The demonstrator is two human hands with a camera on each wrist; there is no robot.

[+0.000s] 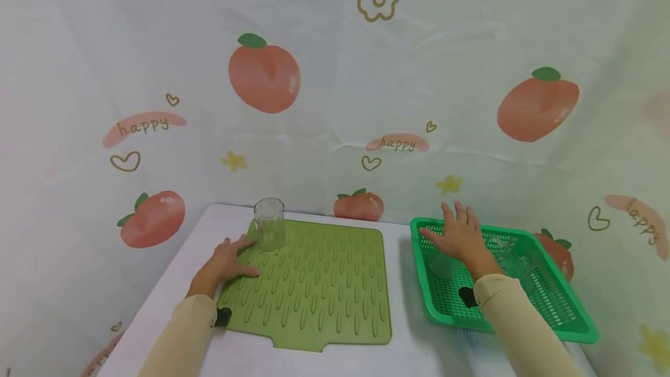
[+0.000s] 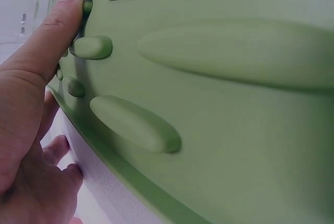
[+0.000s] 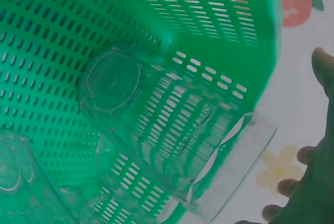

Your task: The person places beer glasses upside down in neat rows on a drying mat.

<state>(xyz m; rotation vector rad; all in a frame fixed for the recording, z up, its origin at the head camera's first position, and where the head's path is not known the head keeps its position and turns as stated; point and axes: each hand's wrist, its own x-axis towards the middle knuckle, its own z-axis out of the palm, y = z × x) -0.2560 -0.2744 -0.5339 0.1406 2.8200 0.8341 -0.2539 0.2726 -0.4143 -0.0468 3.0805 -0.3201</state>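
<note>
A clear drinking glass (image 1: 270, 227) stands at the back left corner of a green ridged mat (image 1: 324, 290). My left hand (image 1: 226, 262) lies at the mat's left edge, fingers spread, fingertips close to the glass's base. In the left wrist view its thumb (image 2: 55, 25) overlaps the mat while the other fingers are beyond the edge. Above the back left part of a green plastic basket (image 1: 425, 290), my right hand (image 1: 459, 238) is spread and holds nothing. One clear glass (image 3: 112, 85) leans against the basket wall in the right wrist view, its rim by the top edge.
More clear glasses (image 3: 15, 174) lie in the basket, partly overlapping. Both mat and basket rest on a white table (image 1: 403, 330), with a strip of tabletop between them. A white printed curtain (image 1: 335, 74) hangs behind the table and at its sides.
</note>
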